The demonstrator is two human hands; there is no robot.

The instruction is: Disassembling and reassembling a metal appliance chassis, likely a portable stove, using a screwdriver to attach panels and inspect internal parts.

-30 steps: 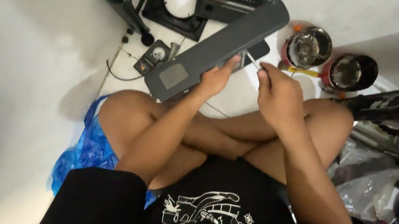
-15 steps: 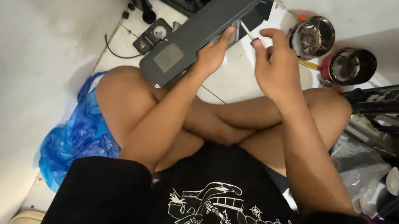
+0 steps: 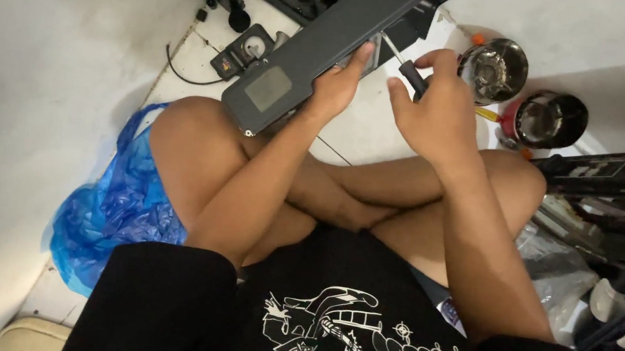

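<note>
I sit cross-legged on a white floor. My left hand (image 3: 338, 89) grips the lower edge of a long dark grey panel (image 3: 331, 40) with a small square window near its lower end; the panel slants from lower left to upper right above my knees. My right hand (image 3: 437, 111) is closed around the black handle of a thin screwdriver (image 3: 407, 68), whose metal shaft points up-left to the panel's underside. The tip is hidden behind the panel.
Two metal cups (image 3: 495, 67) (image 3: 542, 118) stand at the upper right. A small black gauge-like device with a cable (image 3: 242, 51) lies left of the panel. A blue plastic bag (image 3: 113, 204) lies by my left thigh. Dark frame parts (image 3: 623, 170) and clutter fill the right side.
The view has shifted so the panel and hands sit higher in the frame. My right hand has brought the screwdriver closer to the panel. My left hand keeps its grip.
</note>
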